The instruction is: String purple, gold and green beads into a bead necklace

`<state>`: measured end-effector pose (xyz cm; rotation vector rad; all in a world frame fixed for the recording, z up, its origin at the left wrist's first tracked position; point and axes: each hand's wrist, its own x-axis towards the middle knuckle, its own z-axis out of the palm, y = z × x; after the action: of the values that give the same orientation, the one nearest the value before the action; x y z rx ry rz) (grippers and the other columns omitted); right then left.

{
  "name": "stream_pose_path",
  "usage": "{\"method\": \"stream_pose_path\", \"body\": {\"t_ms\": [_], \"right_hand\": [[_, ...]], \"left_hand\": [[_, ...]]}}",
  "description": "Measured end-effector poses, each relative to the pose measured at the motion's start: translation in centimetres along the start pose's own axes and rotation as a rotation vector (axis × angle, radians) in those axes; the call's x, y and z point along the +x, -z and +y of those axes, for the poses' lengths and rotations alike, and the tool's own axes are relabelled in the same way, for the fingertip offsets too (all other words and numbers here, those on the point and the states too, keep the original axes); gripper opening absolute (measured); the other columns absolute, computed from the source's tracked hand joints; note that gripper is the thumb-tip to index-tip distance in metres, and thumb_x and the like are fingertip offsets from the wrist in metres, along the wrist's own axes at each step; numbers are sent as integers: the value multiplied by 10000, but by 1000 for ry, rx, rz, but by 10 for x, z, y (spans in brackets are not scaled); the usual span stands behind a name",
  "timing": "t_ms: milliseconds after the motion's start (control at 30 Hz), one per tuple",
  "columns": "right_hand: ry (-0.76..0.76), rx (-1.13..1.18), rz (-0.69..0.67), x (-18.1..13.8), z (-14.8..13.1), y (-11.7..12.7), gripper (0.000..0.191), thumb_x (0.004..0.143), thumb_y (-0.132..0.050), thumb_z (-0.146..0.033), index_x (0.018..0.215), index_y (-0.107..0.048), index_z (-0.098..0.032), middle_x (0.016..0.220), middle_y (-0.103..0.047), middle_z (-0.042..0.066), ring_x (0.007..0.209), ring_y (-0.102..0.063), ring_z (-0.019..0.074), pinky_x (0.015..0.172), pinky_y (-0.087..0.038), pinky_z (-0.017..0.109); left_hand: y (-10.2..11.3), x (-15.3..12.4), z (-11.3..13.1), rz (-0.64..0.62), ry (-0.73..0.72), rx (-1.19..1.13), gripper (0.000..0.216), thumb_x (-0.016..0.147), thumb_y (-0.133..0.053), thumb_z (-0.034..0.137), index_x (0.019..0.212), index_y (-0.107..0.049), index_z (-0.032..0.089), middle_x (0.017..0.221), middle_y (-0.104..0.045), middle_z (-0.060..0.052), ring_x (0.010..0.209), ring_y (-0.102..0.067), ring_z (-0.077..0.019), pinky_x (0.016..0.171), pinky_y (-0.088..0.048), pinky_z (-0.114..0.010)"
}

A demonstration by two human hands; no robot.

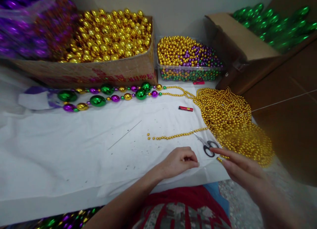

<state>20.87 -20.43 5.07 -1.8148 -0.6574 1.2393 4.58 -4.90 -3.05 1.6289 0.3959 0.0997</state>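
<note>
My left hand (179,161) hovers near the front edge of the white cloth, its fingers curled in toward the thumb; whatever it holds, if anything, is hidden. My right hand (245,168) reaches in from the right, its fingers stretched out and the thumb apart. Its fingertips are beside the black handles of the scissors (209,147), which lie on the cloth with the blades pointing up-left. A few gold beads show by the right thumb. Above the scissors a strand of small gold beads (173,136) runs left from the heaped gold bead strings (223,110), with several loose beads at its end.
A multicoloured bead necklace (115,98) lies along the back. A red lighter (185,108) and a long thin needle-like rod (125,134) rest on the cloth. Behind stand a carton of gold beads (138,70), a clear tub of mixed beads (189,72) and a carton with green beads (245,41).
</note>
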Motion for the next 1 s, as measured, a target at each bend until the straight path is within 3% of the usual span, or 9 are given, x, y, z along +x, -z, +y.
{"method": "stream_pose_path", "body": {"t_ms": [100,200,267,333,467,600,733,867,1000], "right_hand": [[121,-306,51,3,15,28,475,824,-647,-468,1246,-624,-251,645,-513,-6,563,-432,136,503,-332,234],[82,-505,-8,13,40,57,438,856,-598,-476,1219,-642,-234,723,-605,20,627,-531,178,572,-422,277],[104,-618,-27,21,53,69,405,857,-596,-468,1171,-668,-222,834,-649,49,716,-585,215,653,-465,326],[253,-749,81,28,54,69,370,851,-604,-447,1133,-678,-219,1004,-644,85,901,-591,267,805,-459,398],[590,-803,448,31,24,28,268,923,-496,-372,1083,-639,-211,1073,-585,102,985,-541,264,834,-429,407],[719,-596,213,32,1,-37,159,953,-466,-246,875,-596,-196,885,-561,63,834,-543,199,730,-426,328],[672,-485,216,50,12,-80,130,938,-516,-277,857,-574,-194,842,-544,42,777,-525,189,684,-411,311],[657,-572,290,68,24,-96,134,905,-569,-300,942,-606,-177,862,-535,48,812,-520,204,697,-402,319],[616,-447,195,70,24,-87,152,927,-506,-218,846,-629,-179,793,-520,31,734,-517,174,645,-402,286]], "left_hand": [[22,-19,11,-118,-72,-72,156,787,-662,329,737,-699,186,876,-624,-39,857,-562,-158,810,-414,-271],[42,-35,21,-203,-90,-235,191,787,-661,363,724,-711,191,999,-628,-71,963,-558,-195,886,-406,-313],[44,-36,22,-113,-51,-412,223,765,-677,376,679,-701,172,954,-638,-79,923,-562,-195,843,-420,-304],[37,-30,18,84,41,-588,214,749,-689,355,673,-684,155,839,-642,-61,783,-556,-149,737,-427,-260],[17,-8,2,338,256,-942,156,756,-682,286,761,-651,133,783,-644,-42,665,-558,-99,651,-433,-221],[8,0,-4,376,277,-1199,130,784,-653,244,841,-641,128,911,-672,-77,802,-630,-133,775,-486,-257],[2,1,1,434,197,-1214,123,785,-652,231,853,-642,129,937,-675,-75,857,-635,-149,832,-492,-278],[-3,1,3,483,165,-1185,96,744,-668,209,792,-630,135,871,-658,-57,816,-613,-135,811,-491,-258],[5,-6,0,433,213,-980,160,756,-654,277,830,-618,140,904,-638,-63,796,-600,-146,778,-494,-286]]}}
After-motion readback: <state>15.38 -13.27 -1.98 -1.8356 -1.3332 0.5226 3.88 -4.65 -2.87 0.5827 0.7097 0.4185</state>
